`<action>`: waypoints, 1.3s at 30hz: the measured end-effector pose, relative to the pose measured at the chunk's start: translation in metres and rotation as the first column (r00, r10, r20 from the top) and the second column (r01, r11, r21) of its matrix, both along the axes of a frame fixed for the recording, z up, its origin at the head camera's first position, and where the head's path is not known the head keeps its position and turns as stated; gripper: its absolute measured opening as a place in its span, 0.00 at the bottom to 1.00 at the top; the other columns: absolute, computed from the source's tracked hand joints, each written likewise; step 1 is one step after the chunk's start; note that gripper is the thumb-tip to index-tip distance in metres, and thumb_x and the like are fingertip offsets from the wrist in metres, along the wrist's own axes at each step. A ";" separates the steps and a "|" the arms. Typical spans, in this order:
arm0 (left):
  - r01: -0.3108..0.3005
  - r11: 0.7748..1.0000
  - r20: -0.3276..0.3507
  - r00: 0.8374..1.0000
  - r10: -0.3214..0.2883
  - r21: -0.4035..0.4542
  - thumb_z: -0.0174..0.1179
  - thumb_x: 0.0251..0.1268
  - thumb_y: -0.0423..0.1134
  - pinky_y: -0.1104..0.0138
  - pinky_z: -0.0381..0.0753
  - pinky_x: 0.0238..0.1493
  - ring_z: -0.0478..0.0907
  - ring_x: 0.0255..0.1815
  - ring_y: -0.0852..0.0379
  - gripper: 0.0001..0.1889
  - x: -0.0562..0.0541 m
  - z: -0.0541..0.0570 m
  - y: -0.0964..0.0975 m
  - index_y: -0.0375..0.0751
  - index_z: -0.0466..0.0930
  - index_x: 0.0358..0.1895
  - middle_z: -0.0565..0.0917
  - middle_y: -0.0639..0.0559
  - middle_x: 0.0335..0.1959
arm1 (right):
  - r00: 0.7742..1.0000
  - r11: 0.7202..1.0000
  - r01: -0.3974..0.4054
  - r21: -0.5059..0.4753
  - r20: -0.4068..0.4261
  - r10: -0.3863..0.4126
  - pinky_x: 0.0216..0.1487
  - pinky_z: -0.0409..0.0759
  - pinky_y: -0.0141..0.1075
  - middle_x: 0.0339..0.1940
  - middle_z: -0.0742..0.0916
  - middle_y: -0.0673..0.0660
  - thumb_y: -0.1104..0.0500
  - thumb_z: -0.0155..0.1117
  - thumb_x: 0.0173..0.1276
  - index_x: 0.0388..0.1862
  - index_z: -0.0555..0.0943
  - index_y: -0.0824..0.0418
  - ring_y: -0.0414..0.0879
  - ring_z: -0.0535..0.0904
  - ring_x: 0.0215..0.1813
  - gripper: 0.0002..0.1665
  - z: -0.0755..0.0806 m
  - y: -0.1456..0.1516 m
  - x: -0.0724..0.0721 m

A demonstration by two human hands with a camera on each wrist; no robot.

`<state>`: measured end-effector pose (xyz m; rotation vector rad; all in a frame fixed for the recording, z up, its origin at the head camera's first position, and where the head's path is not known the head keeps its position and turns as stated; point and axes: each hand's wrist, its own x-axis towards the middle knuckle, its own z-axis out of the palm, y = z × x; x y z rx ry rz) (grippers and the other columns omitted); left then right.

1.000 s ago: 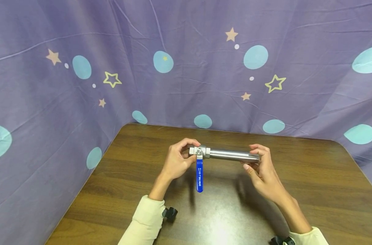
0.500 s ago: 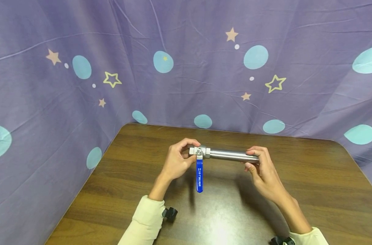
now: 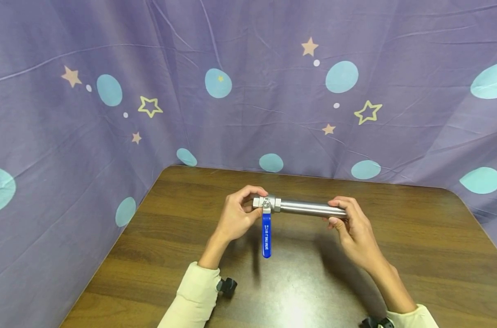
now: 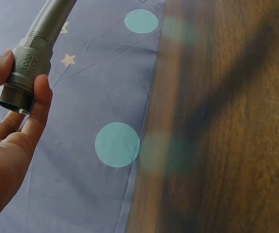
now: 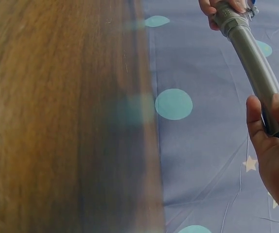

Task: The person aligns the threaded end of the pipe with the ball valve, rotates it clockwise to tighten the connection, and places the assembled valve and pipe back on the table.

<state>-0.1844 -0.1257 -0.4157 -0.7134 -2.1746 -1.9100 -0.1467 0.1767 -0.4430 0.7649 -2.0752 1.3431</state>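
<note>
A steel ball valve (image 3: 266,203) with a blue lever handle (image 3: 266,234) is joined to a smooth metal pipe (image 3: 307,207), held level above the table. My left hand (image 3: 238,216) pinches the valve body at its left end between thumb and fingers. The valve's open threaded end (image 4: 15,98) faces down toward the palm in the left wrist view. At the pipe's far end, my right hand (image 3: 357,230) grips the tube, thumb below and fingers over the top. The right wrist view shows the pipe (image 5: 256,63) running from the fingers up to the valve. The blue handle points toward me.
A brown wood-grain table (image 3: 183,291) with rounded back corners lies beneath, showing shadows of the hands and handle. A purple curtain (image 3: 248,123) with stars and blue dots rises behind and on the left. Black straps and mounts (image 3: 227,287) sit at the wrists.
My right hand's fingers have shifted slightly left and closed more firmly round the pipe's end. The left hand and the valve stay in place.
</note>
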 end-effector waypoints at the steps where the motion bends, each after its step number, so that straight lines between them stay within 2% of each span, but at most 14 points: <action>1: 0.001 1.000 0.000 1.000 -0.001 0.001 0.62 0.53 0.11 0.62 0.94 0.53 0.88 0.49 0.48 0.21 0.000 0.000 0.000 0.26 0.82 0.52 0.86 0.28 0.55 | 1.000 1.000 0.004 0.001 -0.002 -0.004 0.36 0.83 0.20 0.56 0.81 0.66 0.86 0.63 0.62 0.62 0.78 0.75 0.37 0.82 0.37 0.29 0.000 0.000 0.000; 9: 0.007 1.000 -0.005 1.000 -0.007 0.007 0.62 0.54 0.11 0.62 0.94 0.53 0.88 0.49 0.50 0.20 0.001 0.001 0.000 0.25 0.82 0.51 0.86 0.28 0.54 | 0.999 0.999 0.035 0.010 -0.014 -0.035 0.36 0.82 0.19 0.45 0.83 0.61 0.86 0.62 0.62 0.63 0.79 0.72 0.37 0.82 0.36 0.30 -0.001 -0.001 -0.001; 13: 0.005 1.000 -0.006 1.000 -0.005 0.005 0.62 0.54 0.11 0.61 0.94 0.53 0.88 0.49 0.51 0.20 0.000 0.001 0.000 0.25 0.82 0.51 0.86 0.28 0.54 | 0.999 0.998 0.038 0.050 0.019 -0.040 0.35 0.82 0.19 0.55 0.84 0.62 0.85 0.65 0.63 0.66 0.78 0.71 0.34 0.81 0.39 0.32 0.001 0.001 0.001; 16: 0.000 1.000 -0.008 1.000 0.000 -0.001 0.63 0.54 0.12 0.61 0.94 0.53 0.88 0.50 0.47 0.20 0.000 0.002 0.000 0.25 0.83 0.52 0.86 0.28 0.55 | 0.998 0.994 0.034 0.107 0.040 -0.038 0.35 0.82 0.19 0.65 0.81 0.64 0.83 0.67 0.63 0.69 0.76 0.69 0.32 0.78 0.45 0.35 0.002 0.003 0.003; 20: -0.007 1.000 -0.007 1.000 0.007 -0.009 0.63 0.54 0.12 0.62 0.94 0.53 0.88 0.51 0.41 0.20 0.000 0.002 -0.001 0.25 0.83 0.52 0.86 0.28 0.55 | 0.999 0.989 0.037 0.146 0.024 -0.041 0.33 0.79 0.19 0.67 0.79 0.64 0.82 0.70 0.62 0.69 0.75 0.68 0.32 0.75 0.48 0.37 0.002 0.003 0.003; 26: -0.005 1.000 -0.007 1.000 0.005 -0.009 0.63 0.54 0.12 0.62 0.94 0.52 0.88 0.51 0.37 0.20 -0.001 0.001 -0.001 0.25 0.82 0.52 0.86 0.27 0.54 | 0.999 0.991 0.050 0.122 -0.004 -0.050 0.30 0.79 0.20 0.61 0.80 0.64 0.83 0.71 0.59 0.63 0.77 0.70 0.33 0.76 0.47 0.33 0.001 0.001 0.002; 35: -0.005 1.000 -0.005 1.000 0.005 -0.013 0.63 0.54 0.12 0.62 0.94 0.52 0.88 0.52 0.38 0.21 0.000 0.002 -0.001 0.25 0.82 0.52 0.86 0.28 0.55 | 0.999 0.995 0.042 0.087 0.018 -0.044 0.38 0.84 0.18 0.60 0.82 0.63 0.84 0.69 0.59 0.61 0.78 0.71 0.32 0.79 0.49 0.31 0.001 0.001 0.003; 39: -0.004 1.000 -0.010 1.000 0.004 -0.009 0.63 0.54 0.12 0.62 0.94 0.52 0.88 0.52 0.38 0.21 0.000 0.001 0.000 0.26 0.82 0.52 0.86 0.28 0.55 | 0.999 0.998 0.041 0.045 -0.001 -0.041 0.37 0.85 0.19 0.57 0.84 0.64 0.85 0.69 0.59 0.60 0.79 0.71 0.33 0.81 0.44 0.30 0.000 0.001 0.001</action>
